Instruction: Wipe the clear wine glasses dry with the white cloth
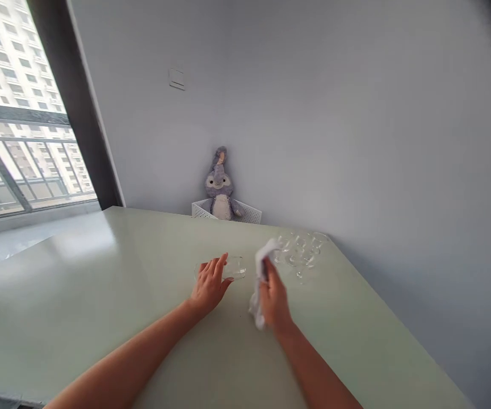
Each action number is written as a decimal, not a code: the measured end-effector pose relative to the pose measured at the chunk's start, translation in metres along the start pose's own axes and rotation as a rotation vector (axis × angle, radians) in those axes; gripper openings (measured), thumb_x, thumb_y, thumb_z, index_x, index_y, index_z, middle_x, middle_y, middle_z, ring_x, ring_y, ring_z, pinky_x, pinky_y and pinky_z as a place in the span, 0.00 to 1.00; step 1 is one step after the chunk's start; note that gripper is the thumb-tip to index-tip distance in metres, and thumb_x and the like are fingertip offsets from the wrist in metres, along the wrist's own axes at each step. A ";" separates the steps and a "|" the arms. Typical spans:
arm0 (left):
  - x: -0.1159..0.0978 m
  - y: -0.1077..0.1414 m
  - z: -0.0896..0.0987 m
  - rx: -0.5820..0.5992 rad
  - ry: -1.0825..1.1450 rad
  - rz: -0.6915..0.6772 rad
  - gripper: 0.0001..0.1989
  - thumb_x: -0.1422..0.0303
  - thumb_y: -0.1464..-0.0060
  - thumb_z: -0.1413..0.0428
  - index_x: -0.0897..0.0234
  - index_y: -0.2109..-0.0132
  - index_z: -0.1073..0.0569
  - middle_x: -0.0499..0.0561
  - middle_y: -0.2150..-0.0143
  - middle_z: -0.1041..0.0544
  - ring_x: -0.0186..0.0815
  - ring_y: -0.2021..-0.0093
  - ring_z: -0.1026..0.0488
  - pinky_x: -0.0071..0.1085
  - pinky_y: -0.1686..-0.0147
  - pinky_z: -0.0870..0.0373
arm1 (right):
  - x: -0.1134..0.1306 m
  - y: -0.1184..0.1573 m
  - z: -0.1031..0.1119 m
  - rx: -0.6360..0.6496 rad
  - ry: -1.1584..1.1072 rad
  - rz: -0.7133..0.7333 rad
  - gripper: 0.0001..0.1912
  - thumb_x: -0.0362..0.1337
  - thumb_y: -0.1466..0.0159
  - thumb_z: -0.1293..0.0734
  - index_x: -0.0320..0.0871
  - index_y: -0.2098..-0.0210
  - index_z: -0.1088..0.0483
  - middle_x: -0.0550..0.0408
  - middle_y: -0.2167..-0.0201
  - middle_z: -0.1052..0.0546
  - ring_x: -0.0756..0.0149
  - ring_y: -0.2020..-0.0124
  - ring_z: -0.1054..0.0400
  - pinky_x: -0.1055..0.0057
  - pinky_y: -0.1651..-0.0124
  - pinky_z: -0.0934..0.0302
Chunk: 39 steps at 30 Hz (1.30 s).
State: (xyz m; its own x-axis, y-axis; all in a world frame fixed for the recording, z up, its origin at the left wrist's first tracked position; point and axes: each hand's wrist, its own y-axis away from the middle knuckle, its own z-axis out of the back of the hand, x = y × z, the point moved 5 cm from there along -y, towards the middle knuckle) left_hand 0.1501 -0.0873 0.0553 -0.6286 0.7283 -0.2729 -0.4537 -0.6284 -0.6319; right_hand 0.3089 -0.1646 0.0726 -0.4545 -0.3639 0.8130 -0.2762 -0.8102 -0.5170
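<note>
A clear drinking glass (236,267) lies on its side on the pale green table (151,244). My left hand (210,284) is around its middle, fingers over the top and thumb on the near side, covering part of it. To the right, my right hand (276,296) grips a crumpled white cloth (266,250), which hangs down past the palm. The cloth is held apart from the glass under my left hand, and it looks slightly blurred.
Several clear stemmed glasses (299,250) are grouped at the table's far right corner, just beyond the cloth. Behind the back edge, a grey plush toy (221,193) sits in a white perforated basket (251,214). Walls rise behind and to the right; a window is at left.
</note>
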 end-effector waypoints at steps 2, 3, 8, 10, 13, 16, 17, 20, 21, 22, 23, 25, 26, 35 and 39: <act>-0.007 0.001 0.002 -0.001 -0.017 -0.029 0.26 0.64 0.45 0.52 0.63 0.41 0.49 0.56 0.57 0.30 0.40 0.58 0.31 0.37 0.59 0.40 | 0.009 0.009 -0.026 0.197 -0.028 0.020 0.29 0.30 0.41 0.46 0.48 0.40 0.51 0.54 0.39 0.47 0.62 0.38 0.56 0.59 0.39 0.58; -0.009 0.001 0.003 -0.001 -0.021 -0.029 0.26 0.65 0.45 0.52 0.63 0.41 0.50 0.56 0.57 0.30 0.40 0.58 0.31 0.37 0.59 0.40 | 0.012 0.013 -0.034 0.247 -0.045 0.003 0.31 0.29 0.42 0.45 0.49 0.40 0.52 0.55 0.39 0.48 0.62 0.38 0.57 0.60 0.39 0.59; -0.009 0.001 0.005 0.015 -0.049 -0.073 0.27 0.70 0.46 0.52 0.63 0.40 0.52 0.57 0.56 0.30 0.41 0.57 0.32 0.38 0.59 0.39 | 0.016 0.017 -0.039 0.422 -0.293 -0.250 0.29 0.32 0.41 0.43 0.49 0.40 0.51 0.52 0.55 0.29 0.61 0.56 0.33 0.64 0.58 0.35; -0.012 0.002 0.005 0.062 -0.045 -0.172 0.28 0.71 0.47 0.52 0.65 0.40 0.51 0.58 0.55 0.30 0.42 0.56 0.32 0.39 0.58 0.39 | 0.016 0.020 -0.040 0.611 -0.437 -0.368 0.27 0.36 0.40 0.41 0.47 0.42 0.48 0.55 0.67 0.26 0.64 0.70 0.30 0.69 0.73 0.34; -0.020 0.004 0.005 0.151 -0.032 -0.360 0.28 0.74 0.48 0.53 0.65 0.40 0.50 0.59 0.54 0.30 0.42 0.56 0.32 0.39 0.58 0.38 | 0.010 0.024 -0.045 0.734 -0.502 -0.455 0.20 0.40 0.42 0.38 0.43 0.50 0.38 0.58 0.77 0.27 0.67 0.78 0.30 0.74 0.79 0.38; -0.024 0.001 0.009 0.147 -0.057 -0.431 0.26 0.75 0.47 0.55 0.64 0.40 0.49 0.58 0.54 0.30 0.41 0.56 0.32 0.39 0.57 0.37 | -0.003 0.021 -0.050 0.594 -0.518 -0.503 0.15 0.42 0.43 0.36 0.40 0.60 0.33 0.60 0.82 0.30 0.68 0.82 0.32 0.75 0.80 0.39; -0.024 -0.001 0.011 0.122 -0.085 -0.429 0.25 0.73 0.46 0.54 0.63 0.41 0.48 0.58 0.53 0.30 0.41 0.55 0.33 0.40 0.55 0.38 | -0.007 0.019 -0.051 0.526 -0.566 -0.535 0.15 0.43 0.44 0.36 0.40 0.61 0.33 0.60 0.83 0.30 0.68 0.83 0.32 0.74 0.81 0.38; -0.025 -0.007 0.016 0.073 -0.168 -0.435 0.21 0.68 0.44 0.53 0.59 0.43 0.43 0.57 0.50 0.32 0.42 0.50 0.35 0.44 0.49 0.44 | -0.015 0.015 -0.048 0.347 -0.812 -0.674 0.16 0.45 0.45 0.34 0.40 0.62 0.35 0.61 0.82 0.30 0.71 0.84 0.34 0.76 0.81 0.39; -0.025 -0.009 0.017 0.086 -0.180 -0.441 0.20 0.66 0.44 0.53 0.58 0.44 0.41 0.56 0.51 0.31 0.42 0.50 0.35 0.43 0.49 0.44 | -0.015 0.014 -0.046 0.323 -0.879 -0.701 0.17 0.45 0.45 0.34 0.40 0.62 0.35 0.61 0.82 0.30 0.73 0.85 0.35 0.77 0.82 0.40; -0.024 -0.009 0.017 0.110 -0.183 -0.439 0.19 0.63 0.44 0.52 0.58 0.45 0.40 0.56 0.53 0.30 0.41 0.53 0.33 0.42 0.51 0.42 | -0.013 0.014 -0.043 0.341 -0.913 -0.704 0.17 0.46 0.46 0.34 0.40 0.63 0.35 0.61 0.82 0.30 0.74 0.85 0.36 0.78 0.82 0.41; -0.023 -0.010 0.017 0.142 -0.178 -0.426 0.20 0.61 0.44 0.52 0.58 0.45 0.39 0.56 0.55 0.29 0.40 0.56 0.32 0.40 0.54 0.40 | -0.010 0.013 -0.040 0.395 -0.906 -0.680 0.18 0.45 0.46 0.33 0.39 0.62 0.35 0.60 0.81 0.30 0.74 0.85 0.36 0.77 0.82 0.41; -0.018 -0.009 0.017 0.213 -0.139 -0.356 0.23 0.56 0.45 0.54 0.60 0.45 0.40 0.55 0.61 0.27 0.39 0.63 0.30 0.36 0.62 0.36 | -0.001 0.014 -0.035 0.528 -0.776 -0.572 0.17 0.43 0.46 0.33 0.39 0.62 0.34 0.59 0.80 0.28 0.71 0.83 0.33 0.74 0.78 0.37; -0.015 -0.007 0.017 0.261 -0.095 -0.310 0.24 0.54 0.45 0.55 0.61 0.44 0.40 0.54 0.64 0.26 0.38 0.66 0.30 0.33 0.66 0.36 | 0.002 0.014 -0.033 0.579 -0.681 -0.515 0.15 0.42 0.47 0.33 0.40 0.63 0.33 0.59 0.80 0.28 0.69 0.80 0.32 0.72 0.75 0.36; -0.030 -0.005 0.022 0.390 -0.109 -0.261 0.23 0.57 0.43 0.58 0.61 0.43 0.42 0.52 0.68 0.26 0.38 0.66 0.30 0.34 0.63 0.38 | -0.012 0.011 -0.034 0.507 -0.619 -0.555 0.15 0.44 0.50 0.31 0.38 0.70 0.32 0.59 0.80 0.30 0.68 0.82 0.32 0.70 0.76 0.36; -0.038 -0.005 0.024 0.317 -0.279 -0.353 0.24 0.63 0.45 0.51 0.63 0.42 0.42 0.57 0.66 0.27 0.42 0.63 0.31 0.38 0.60 0.40 | -0.016 0.012 -0.036 0.437 -0.774 -0.648 0.20 0.46 0.50 0.31 0.37 0.66 0.33 0.56 0.78 0.28 0.72 0.85 0.35 0.74 0.79 0.39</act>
State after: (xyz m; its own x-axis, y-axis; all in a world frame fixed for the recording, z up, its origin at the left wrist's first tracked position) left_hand 0.1612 -0.1188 0.0858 -0.5274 0.8369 0.1461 -0.8085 -0.4416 -0.3890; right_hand 0.2821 -0.1519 0.0438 0.3649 0.1234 0.9228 0.1223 -0.9889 0.0839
